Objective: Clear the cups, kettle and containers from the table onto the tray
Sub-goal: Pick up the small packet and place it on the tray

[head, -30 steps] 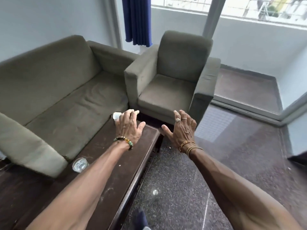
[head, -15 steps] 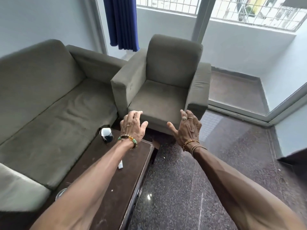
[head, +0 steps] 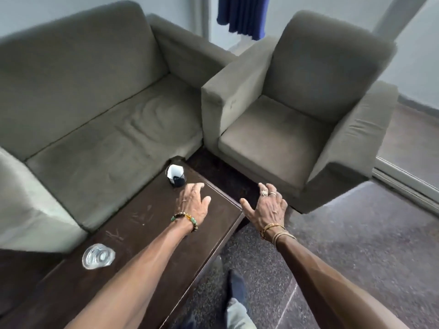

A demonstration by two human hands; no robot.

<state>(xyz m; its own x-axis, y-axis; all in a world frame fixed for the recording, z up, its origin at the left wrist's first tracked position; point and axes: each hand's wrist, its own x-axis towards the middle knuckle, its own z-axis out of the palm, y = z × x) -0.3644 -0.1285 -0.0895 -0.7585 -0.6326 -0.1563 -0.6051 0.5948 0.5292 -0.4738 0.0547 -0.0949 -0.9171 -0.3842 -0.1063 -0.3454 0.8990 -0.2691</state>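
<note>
A dark and white cup (head: 176, 175) stands near the far corner of the dark wooden table (head: 142, 233). My left hand (head: 192, 204) hovers over the table just in front of that cup, fingers spread and holding nothing. My right hand (head: 266, 207) is past the table's far right corner, over the floor, also spread and empty. A clear drinking glass (head: 97, 255) stands near the table's left edge, beside my left forearm. No tray, kettle or containers appear in view.
A grey-green sofa (head: 95, 103) runs along the table's left side. A matching armchair (head: 297, 115) stands beyond the table's far end. Speckled stone floor (head: 356, 245) lies to the right, and my foot (head: 235, 288) is beside the table.
The view has tilted down and swung left, so the glass has come back into sight. My left hand has come closer to the cup. Both hands stay empty.
</note>
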